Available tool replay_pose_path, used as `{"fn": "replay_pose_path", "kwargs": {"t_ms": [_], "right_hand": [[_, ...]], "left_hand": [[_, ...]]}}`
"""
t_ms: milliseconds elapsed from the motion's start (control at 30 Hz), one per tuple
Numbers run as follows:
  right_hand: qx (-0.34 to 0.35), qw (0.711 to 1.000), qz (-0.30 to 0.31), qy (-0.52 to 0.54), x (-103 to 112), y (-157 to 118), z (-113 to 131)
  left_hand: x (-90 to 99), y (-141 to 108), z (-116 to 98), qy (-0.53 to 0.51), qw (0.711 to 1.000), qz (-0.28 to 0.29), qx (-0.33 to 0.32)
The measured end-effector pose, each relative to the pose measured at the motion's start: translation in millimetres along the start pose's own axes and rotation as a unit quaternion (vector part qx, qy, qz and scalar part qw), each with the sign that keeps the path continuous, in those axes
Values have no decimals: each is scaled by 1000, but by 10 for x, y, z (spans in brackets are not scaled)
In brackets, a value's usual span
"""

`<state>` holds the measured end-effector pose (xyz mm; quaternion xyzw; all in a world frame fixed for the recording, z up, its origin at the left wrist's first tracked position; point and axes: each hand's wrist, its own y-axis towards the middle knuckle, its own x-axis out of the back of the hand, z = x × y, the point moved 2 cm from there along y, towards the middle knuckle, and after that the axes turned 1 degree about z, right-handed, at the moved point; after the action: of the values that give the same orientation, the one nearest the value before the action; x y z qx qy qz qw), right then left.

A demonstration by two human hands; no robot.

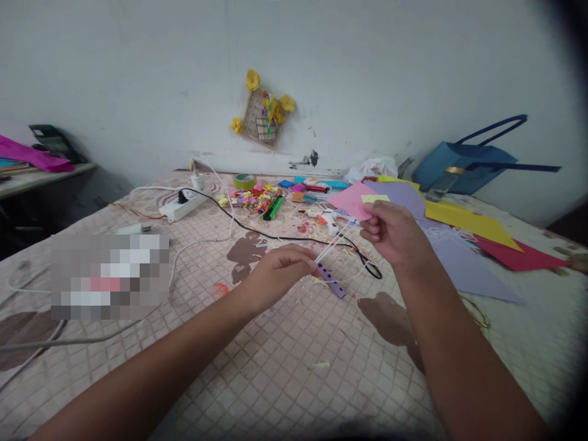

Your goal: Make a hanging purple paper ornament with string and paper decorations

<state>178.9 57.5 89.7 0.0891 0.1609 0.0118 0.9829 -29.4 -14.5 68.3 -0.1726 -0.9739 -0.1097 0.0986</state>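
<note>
Between my two hands a doubled white string (335,241) is pulled taut on a slant. My left hand (285,269) pinches its lower end between thumb and fingers. A purple paper strip with dark marks (331,282) extends below those fingertips; whether it hangs from the string or lies on the table is unclear. My right hand (395,233) is closed around the upper end. Just behind its fingers are pink paper (349,197) and a small pale yellow piece (374,198); I cannot tell if they are held. A white glue gun (331,222) lies beyond the string.
Colored paper sheets (459,269) spread at the right, near a blue bag (463,162) and a glass bottle (443,184). Paper flowers (252,199), a green cutter (272,208) and tape (245,180) lie farther back. A power strip (184,205) and cables (275,237) cross the left.
</note>
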Motion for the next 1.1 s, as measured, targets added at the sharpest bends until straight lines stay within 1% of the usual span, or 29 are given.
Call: {"fn": "replay_pose_path", "kwargs": {"t_ms": [233, 467, 767, 1100], "right_hand": [[7, 1000, 5, -3, 8, 4, 12], [9, 1000, 6, -6, 29, 15, 9], [10, 1000, 9, -11, 36, 9, 12], [10, 1000, -9, -21, 78, 50, 10]], "left_hand": [[6, 13, 4, -2, 1000, 4, 2], [8, 5, 5, 20, 1000, 6, 8], [22, -2, 2, 23, 1000, -2, 12], [5, -17, -20, 16, 1000, 1, 2]]}}
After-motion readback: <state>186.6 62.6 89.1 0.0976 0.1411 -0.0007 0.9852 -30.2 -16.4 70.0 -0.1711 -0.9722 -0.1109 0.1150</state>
